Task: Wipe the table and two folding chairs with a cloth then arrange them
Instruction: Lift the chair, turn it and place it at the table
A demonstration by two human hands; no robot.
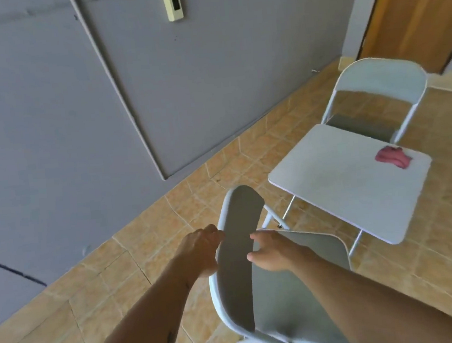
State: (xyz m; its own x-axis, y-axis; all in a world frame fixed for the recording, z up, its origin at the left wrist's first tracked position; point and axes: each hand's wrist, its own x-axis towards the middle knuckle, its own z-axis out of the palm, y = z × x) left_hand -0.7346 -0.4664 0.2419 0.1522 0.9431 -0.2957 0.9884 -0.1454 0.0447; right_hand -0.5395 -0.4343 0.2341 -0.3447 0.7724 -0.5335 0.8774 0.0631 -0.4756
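Left hand (203, 251): curled around the outer edge of the near chair's backrest, fingers wrapped on the rim, thumb side toward the camera; it has hold of the backrest.
Right hand (274, 250): spread fairly wide, fingers pointing toward the backrest and touching its inner face; palm over the seat. Whether it truly grips or only presses, I cannot tell.
Near folding chair (240, 255): directly between and below both hands, white frame with grey backrest and grey seat; the backrest stands between the two hands.
Surface (344, 188): a small white folding table, ahead and to the right of the right hand, standing apart from the near chair on thin metal legs.
Cloth (393, 157): pink, bunched, lying on the far right part of the surface, well beyond the right hand.
Far folding chair (381, 81): opened, beyond the surface, its seat partly tucked behind the surface's far edge.
Floor (145, 260): tan tiles under both arms.
Wall (76, 102): grey, ahead and left of the left hand.
Door (418, 12): wooden, far right, past the far chair.
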